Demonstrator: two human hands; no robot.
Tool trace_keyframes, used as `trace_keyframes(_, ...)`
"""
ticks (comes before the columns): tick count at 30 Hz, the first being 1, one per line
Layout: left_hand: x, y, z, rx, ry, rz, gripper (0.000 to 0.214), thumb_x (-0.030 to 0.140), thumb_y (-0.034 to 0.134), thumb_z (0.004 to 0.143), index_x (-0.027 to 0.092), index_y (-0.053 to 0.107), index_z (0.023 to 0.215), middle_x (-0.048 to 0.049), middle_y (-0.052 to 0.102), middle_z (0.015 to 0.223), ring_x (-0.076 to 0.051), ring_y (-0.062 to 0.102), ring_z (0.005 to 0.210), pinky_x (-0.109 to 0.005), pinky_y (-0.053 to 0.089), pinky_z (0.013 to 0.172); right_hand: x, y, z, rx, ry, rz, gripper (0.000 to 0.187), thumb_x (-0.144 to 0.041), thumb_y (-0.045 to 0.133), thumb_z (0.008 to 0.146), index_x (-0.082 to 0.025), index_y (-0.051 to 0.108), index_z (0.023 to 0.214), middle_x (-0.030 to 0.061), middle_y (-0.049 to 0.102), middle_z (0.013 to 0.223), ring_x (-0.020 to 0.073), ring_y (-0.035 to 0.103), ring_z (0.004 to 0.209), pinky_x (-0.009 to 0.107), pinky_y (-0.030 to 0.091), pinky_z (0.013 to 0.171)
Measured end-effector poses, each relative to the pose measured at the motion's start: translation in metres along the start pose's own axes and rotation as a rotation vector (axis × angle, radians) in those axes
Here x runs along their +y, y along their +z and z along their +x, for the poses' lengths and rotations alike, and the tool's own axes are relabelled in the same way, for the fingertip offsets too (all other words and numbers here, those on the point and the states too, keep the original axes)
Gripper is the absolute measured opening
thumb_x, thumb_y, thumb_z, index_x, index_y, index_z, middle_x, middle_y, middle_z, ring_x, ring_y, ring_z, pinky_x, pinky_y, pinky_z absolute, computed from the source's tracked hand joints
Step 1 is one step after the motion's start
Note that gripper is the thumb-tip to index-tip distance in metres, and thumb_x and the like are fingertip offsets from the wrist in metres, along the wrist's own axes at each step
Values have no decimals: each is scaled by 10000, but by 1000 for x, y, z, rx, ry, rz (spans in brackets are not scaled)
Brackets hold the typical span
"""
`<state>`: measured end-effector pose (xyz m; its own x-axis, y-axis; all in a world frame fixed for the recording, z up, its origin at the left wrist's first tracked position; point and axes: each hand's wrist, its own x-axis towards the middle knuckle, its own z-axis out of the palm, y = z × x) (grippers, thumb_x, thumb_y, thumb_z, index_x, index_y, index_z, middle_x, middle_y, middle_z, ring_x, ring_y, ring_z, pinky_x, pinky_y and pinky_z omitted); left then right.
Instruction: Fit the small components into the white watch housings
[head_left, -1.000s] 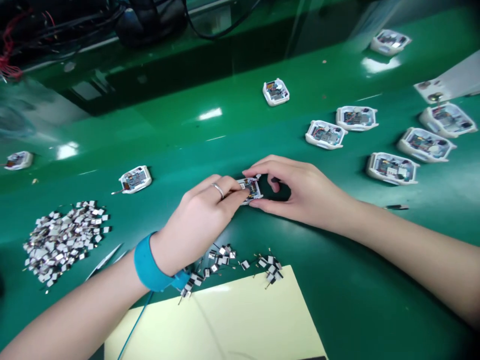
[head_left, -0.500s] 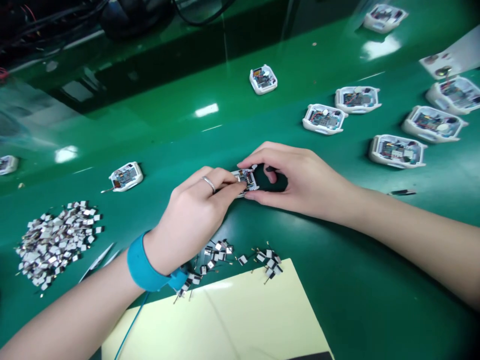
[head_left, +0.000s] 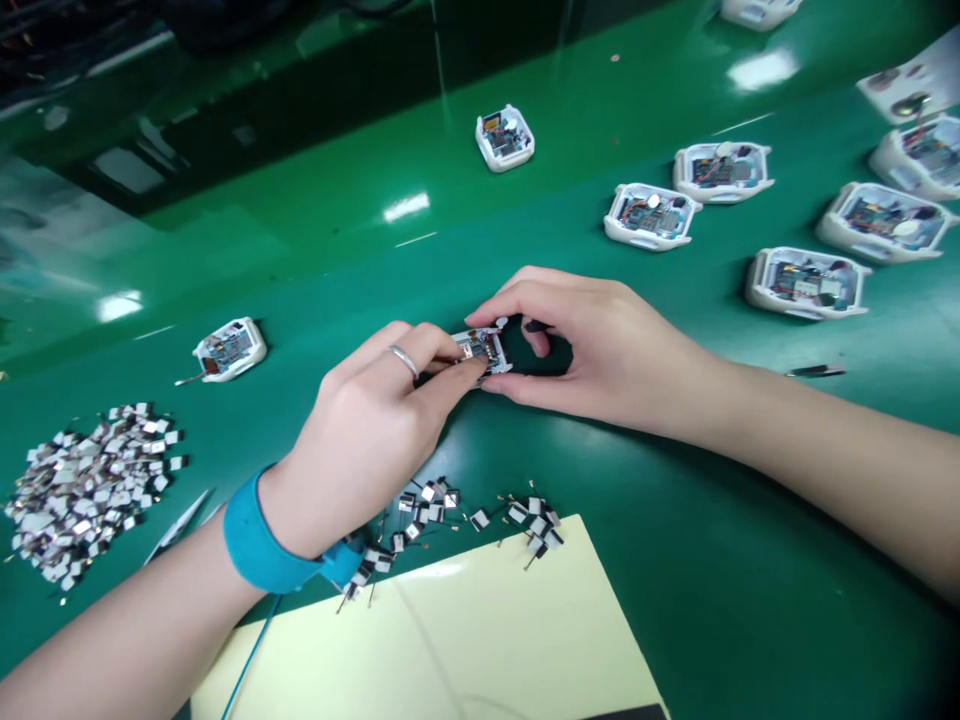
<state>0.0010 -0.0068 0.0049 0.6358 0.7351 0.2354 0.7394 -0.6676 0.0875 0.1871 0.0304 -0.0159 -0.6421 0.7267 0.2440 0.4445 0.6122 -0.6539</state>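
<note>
Between my two hands sits a small white watch case [head_left: 493, 352] with a circuit board inside, on the green mat. My left hand [head_left: 382, 420], wearing a ring and a blue wrist strap [head_left: 259, 540], is closed on the case's left side, with its thumb over the board. My right hand [head_left: 577, 340] steadies the right end between thumb and index finger, its other fingers curled around something dark that I cannot make out. A small pale disc [head_left: 502, 323] stands at the case's upper right corner. The left fingers hide part of the case.
Several similar open cases [head_left: 810, 283] lie at the right, another [head_left: 506, 138] at the back and one [head_left: 229, 350] at the left. A heap of small white parts [head_left: 94, 495], tweezers [head_left: 178, 525], loose wired parts [head_left: 534, 522] and a yellow sheet [head_left: 450, 640] are nearer me.
The view has shifted slightly, moving the things on the mat a little in the picture. Both hands keep their hold on the watch case; slightly more of its board shows.
</note>
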Motion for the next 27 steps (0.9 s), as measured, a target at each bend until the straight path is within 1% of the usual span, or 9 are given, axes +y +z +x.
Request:
trace_keyframes(10,0,2,1,53,39,13,177,200,479,857,150,648,881,-44,624,818,-150,537,705,-250,457,615,4,2,-1,24,-60,23,279,-301,618,745,-143,551,966,18,550,848,128,537,765,232,438,664)
trace_keyframes(12,0,2,1,53,46,20,174,214,487,855,156,650,863,-42,620,806,-146,529,686,-249,453,606,4,0,-3,23,-70,24,290,-294,547,803,-122,522,1035,50,548,905,138,533,804,245,443,688)
trace_keyframes(14,0,3,1,51,41,25,178,221,485,857,161,653,857,-38,619,801,-143,528,679,-250,454,607,5,-3,-3,41,-58,41,258,-238,413,874,-107,496,1080,84,533,983,141,527,853,255,442,726)
trace_keyframes(16,0,3,1,47,44,27,181,206,481,858,154,654,877,-44,622,804,-150,534,684,-258,459,611,7,-5,-4,87,-31,61,247,-174,320,898,-117,530,1015,88,527,987,138,527,871,256,439,755)
trace_keyframes(18,0,3,1,56,67,33,177,184,488,850,140,655,892,-57,624,808,-162,538,688,-270,464,604,9,-6,-4,130,-14,52,245,-158,327,895,-130,570,876,71,534,910,136,536,841,252,442,748)
trace_keyframes(20,0,2,1,61,82,41,171,171,497,843,134,658,886,-65,625,811,-167,541,688,-275,470,600,12,-5,-4,146,-19,-8,217,-162,382,877,-133,583,800,57,530,848,132,543,780,249,453,712)
trace_keyframes(21,0,2,1,65,86,43,170,170,499,841,134,660,880,-66,625,807,-168,542,685,-275,474,598,12,-4,-4,137,-31,-57,198,-166,404,868,-129,590,809,58,530,844,134,544,765,253,459,694)
trace_keyframes(25,-1,2,1,73,95,51,166,172,510,835,134,669,858,-73,626,778,-166,546,661,-277,488,584,12,-12,-10,52,-166,-333,237,-233,422,870,-112,600,969,107,530,948,194,528,824,331,473,682)
trace_keyframes(27,-1,3,1,71,103,58,160,154,514,829,128,669,854,-76,626,773,-170,555,669,-277,493,587,11,-24,-15,-48,-234,-400,280,-243,370,892,-155,580,1054,103,529,1019,195,535,847,328,477,656)
